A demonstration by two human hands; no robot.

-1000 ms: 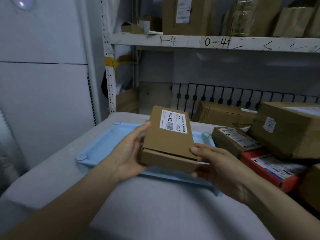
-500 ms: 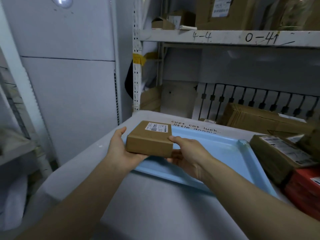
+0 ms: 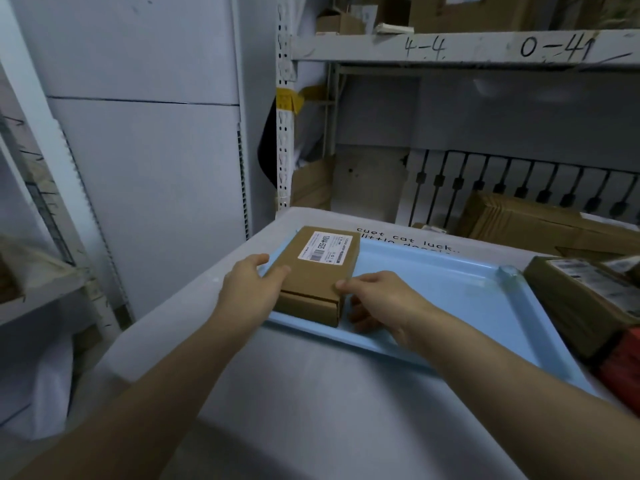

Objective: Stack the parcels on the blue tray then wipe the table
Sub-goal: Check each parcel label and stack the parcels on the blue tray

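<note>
A small brown cardboard parcel (image 3: 317, 275) with a white label lies flat in the left end of the blue tray (image 3: 450, 289) on the grey table. My left hand (image 3: 251, 284) grips its left side, fingers over the top edge. My right hand (image 3: 377, 301) holds its near right corner, resting on the tray floor. Several more parcels wait to the right of the tray: a brown one with a label (image 3: 581, 299), a red one (image 3: 623, 362) below it, and a large carton (image 3: 540, 223) behind.
The grey table (image 3: 311, 393) reaches toward me, its left edge dropping to the floor. White shelving (image 3: 450, 46) with boxes hangs above the back. A white cabinet wall (image 3: 138, 150) stands on the left, with a low shelf (image 3: 34, 289) beside it.
The parcel has come down from mid-air onto the tray's left end and turned lengthwise. Both hands followed it down and still hold it. My view shifted left.
</note>
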